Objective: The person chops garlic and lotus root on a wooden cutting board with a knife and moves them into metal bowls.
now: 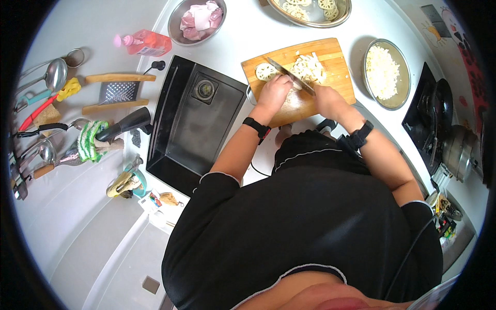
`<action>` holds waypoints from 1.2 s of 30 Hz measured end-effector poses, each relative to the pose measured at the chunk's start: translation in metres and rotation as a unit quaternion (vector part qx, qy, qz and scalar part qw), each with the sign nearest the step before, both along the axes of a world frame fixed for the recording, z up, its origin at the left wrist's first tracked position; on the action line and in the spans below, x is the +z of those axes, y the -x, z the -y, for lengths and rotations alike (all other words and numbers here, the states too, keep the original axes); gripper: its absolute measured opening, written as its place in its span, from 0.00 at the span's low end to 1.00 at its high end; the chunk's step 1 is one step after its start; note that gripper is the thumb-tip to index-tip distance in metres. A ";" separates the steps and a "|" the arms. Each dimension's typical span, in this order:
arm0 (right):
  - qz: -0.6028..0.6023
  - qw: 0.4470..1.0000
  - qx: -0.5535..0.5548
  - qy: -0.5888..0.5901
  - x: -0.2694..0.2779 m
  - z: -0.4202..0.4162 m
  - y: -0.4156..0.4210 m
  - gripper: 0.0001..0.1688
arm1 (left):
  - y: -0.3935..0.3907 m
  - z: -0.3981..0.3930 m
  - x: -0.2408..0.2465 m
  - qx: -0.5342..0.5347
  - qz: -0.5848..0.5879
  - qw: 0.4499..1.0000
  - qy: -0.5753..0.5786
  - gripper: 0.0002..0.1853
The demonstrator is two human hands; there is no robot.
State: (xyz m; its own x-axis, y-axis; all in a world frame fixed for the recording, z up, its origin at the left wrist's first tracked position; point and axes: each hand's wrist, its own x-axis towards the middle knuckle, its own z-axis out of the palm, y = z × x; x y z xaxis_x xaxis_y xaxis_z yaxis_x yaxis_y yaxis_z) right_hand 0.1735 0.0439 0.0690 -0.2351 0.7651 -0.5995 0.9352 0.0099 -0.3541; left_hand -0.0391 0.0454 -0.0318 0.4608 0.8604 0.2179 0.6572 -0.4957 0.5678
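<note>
A wooden cutting board (300, 106) lies before me on the white counter, its near edge jutting past the counter's front. My right hand (328, 100) grips the handle of a kitchen knife (285, 71), whose blade points away to the left across the board. Under the fingertips of my left hand (276, 90), close beside the blade, a pale piece of lotus root (297, 85) is pressed down, partly hidden. Lotus root slices (266, 71) lie on the board's left part. Chopped lotus root strips (310, 69) are heaped beyond the knife.
To the left is a black sink (193, 128); a metal bowl of raw meat (198, 23) and a pink pump bottle (149, 42) stand behind it. Lotus slices fill a steel basin (310, 22) at the back. A bowl of diced white food (381, 73) sits right, near a black stove (420, 120).
</note>
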 end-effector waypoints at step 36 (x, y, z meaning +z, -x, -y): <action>-0.202 0.977 -0.045 -0.057 0.008 -0.003 -0.035 0.15 | 0.056 -0.012 0.042 0.137 0.031 0.989 0.053 0.23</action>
